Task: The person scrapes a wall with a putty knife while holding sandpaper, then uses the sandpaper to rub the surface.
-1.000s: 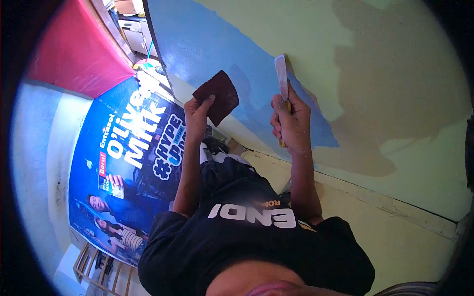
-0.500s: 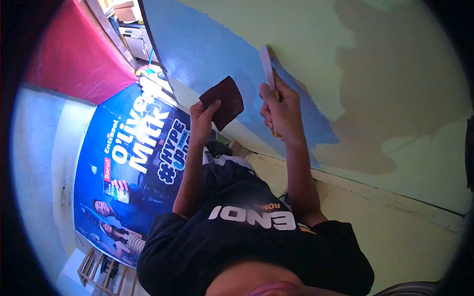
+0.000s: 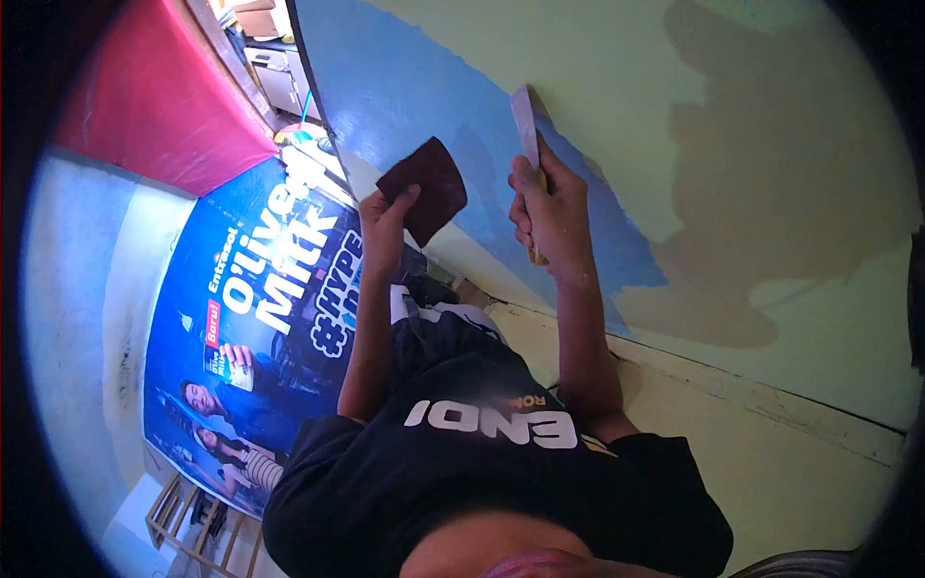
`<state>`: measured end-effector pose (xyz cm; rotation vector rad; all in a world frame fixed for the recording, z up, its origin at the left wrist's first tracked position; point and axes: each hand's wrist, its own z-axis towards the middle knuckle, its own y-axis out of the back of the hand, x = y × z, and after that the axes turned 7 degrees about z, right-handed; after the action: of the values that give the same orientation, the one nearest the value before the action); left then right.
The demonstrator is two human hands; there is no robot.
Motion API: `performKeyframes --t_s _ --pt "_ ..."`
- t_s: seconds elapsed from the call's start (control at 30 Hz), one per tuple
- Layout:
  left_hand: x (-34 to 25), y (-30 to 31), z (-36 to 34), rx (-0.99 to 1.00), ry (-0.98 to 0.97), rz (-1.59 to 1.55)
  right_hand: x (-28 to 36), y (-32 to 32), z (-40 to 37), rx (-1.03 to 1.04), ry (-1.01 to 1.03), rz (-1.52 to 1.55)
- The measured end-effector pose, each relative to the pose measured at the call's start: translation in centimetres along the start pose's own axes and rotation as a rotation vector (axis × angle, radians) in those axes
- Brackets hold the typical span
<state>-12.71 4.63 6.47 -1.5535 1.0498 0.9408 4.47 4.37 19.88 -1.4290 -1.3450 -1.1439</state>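
My left hand [image 3: 387, 220] pinches a piece of dark reddish-brown sandpaper [image 3: 436, 193] between thumb and fingers, its sheet spread toward the wall. In my right hand [image 3: 556, 212] is a putty knife [image 3: 525, 125], the fist wrapped round its yellowish handle and the pale blade pointing up. The blade overlaps the edge between blue paint and the pale green wall [image 3: 617, 87] in this view. Both hands are held up before the wall, side by side and apart.
A blue patch [image 3: 414, 91] with a ragged edge covers part of the wall. On the left hangs a large blue printed banner [image 3: 241, 318], below a red panel [image 3: 159, 106]. A wooden rack [image 3: 183, 515] stands at lower left. A ledge [image 3: 752, 395] runs along the wall's base.
My left hand with the sandpaper has shifted slightly left and up, away from the putty knife. My right hand keeps nearly the same place and grip.
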Motion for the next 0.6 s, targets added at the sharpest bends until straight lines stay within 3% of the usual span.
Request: performKeyframes --t_s 0.43,0.6 --pt "1.3 1.1 0.2 -0.033 -0.033 -0.053 -2.2 -2.3 1.9 0.023 0.168 -0.010" --pt "1.2 1.3 0.1 -0.045 -0.093 -0.025 -1.8 -2.0 1.8 0.033 0.143 -0.012"
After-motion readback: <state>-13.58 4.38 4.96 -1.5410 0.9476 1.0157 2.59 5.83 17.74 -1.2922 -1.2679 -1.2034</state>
